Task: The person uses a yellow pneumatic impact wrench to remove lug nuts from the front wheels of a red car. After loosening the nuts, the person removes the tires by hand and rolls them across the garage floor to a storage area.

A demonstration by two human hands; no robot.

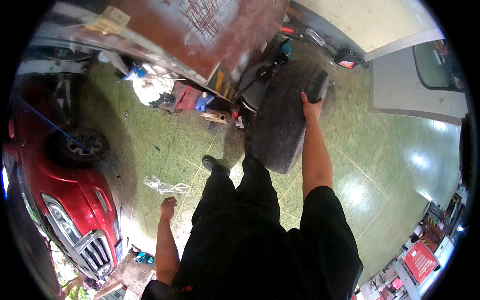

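A large black tyre [280, 120] stands upright on its tread in front of me, against my right leg. My right hand [312, 107] grips its upper right edge, thumb over the tread and the other fingers out of sight round the far side. Low at my left side hangs my left hand [168, 207], its fingers curled in, with nothing visible in them. Beyond that hand, a crumpled clear plastic bag [165, 186] lies on the floor.
On the left stands a red car [80, 200]. Rags [155, 85], a blue-capped bottle and small parts lie beside a worn brown cabinet [220, 35]. Tools and a dark case [348, 58] sit behind the tyre. A grey vehicle door panel [400, 95] is at far right.
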